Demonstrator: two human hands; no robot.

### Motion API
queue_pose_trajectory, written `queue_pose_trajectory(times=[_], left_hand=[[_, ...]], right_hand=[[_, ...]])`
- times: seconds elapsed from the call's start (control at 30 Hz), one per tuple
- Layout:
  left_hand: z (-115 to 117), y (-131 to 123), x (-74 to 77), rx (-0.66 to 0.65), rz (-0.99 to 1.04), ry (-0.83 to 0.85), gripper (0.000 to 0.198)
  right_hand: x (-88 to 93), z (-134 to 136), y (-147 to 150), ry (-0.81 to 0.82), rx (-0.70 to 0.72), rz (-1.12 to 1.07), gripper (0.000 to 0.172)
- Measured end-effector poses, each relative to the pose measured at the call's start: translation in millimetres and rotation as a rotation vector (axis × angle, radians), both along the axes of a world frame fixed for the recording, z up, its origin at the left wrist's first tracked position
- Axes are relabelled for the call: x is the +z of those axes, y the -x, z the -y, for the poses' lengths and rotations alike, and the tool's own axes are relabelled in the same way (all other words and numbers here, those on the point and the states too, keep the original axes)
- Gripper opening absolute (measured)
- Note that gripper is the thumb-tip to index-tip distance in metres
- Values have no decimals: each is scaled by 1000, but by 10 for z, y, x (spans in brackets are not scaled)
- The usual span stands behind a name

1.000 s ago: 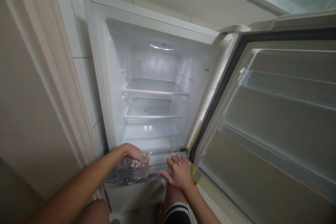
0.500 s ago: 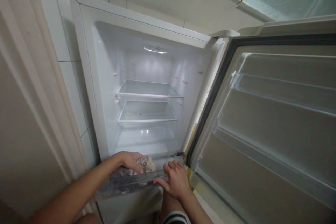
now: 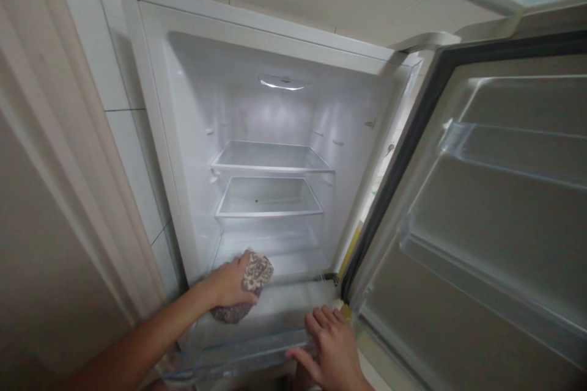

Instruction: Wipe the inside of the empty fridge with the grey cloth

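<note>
Here, at the far left, a beige wall panel (image 3: pixel 55 195) runs down beside white wall tiles (image 3: pixel 132 153), and next to those stands the open fridge (image 3: pixel 151 134) with its lit white inside. My left hand (image 3: pixel 228 284) reaches in low at the fridge's left side, fingers curled tight around a patterned brown cloth (image 3: pixel 255 274); the cloth bunches out above and below my grip and sits over the back left part of the pulled-out clear drawer (image 3: pixel 257 351), at the foot of the cabinet. Whether the cloth presses on the drawer's floor or only hangs just over it I cannot tell. Above it, two glass shelves (image 3: pixel 270 162) sit one under the other, and a lamp (image 3: pixel 282 82) glows at the top of the back wall. Further right, my right hand (image 3: pixel 332 348) rests on the drawer's front right corner, fingers spread fairly wide and laid flat over the rim, closing on nothing. At the far right the fridge door (image 3: pixel 495 226) stands swung open, its clear door bins (image 3: pixel 504 153) facing me.
</note>
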State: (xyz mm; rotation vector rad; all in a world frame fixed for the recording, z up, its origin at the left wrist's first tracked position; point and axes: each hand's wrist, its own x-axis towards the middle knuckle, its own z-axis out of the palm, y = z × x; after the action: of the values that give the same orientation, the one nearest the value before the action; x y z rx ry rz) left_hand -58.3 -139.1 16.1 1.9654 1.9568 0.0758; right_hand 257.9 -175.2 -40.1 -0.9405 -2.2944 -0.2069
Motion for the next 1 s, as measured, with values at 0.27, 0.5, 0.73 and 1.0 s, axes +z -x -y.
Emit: queue_pose_trajectory(times=[0.27,0.5,0.73,1.0], left_hand=[[-393,3,-52,175,-229,-62,79],[-904,-149,-60,403,-285,-106,50],[-1300,-1079,-137,-27,-100,-156,45],[-1242,-1244,-158,-411,64,-122,51]], right_hand=[[-53,25,-56,-50,22,17,64],[68,35,78,-95,14,-34,64],[44,-69,161,-250,-19,-107,74],[-55,-186,56,-328,-81,-60,77]])
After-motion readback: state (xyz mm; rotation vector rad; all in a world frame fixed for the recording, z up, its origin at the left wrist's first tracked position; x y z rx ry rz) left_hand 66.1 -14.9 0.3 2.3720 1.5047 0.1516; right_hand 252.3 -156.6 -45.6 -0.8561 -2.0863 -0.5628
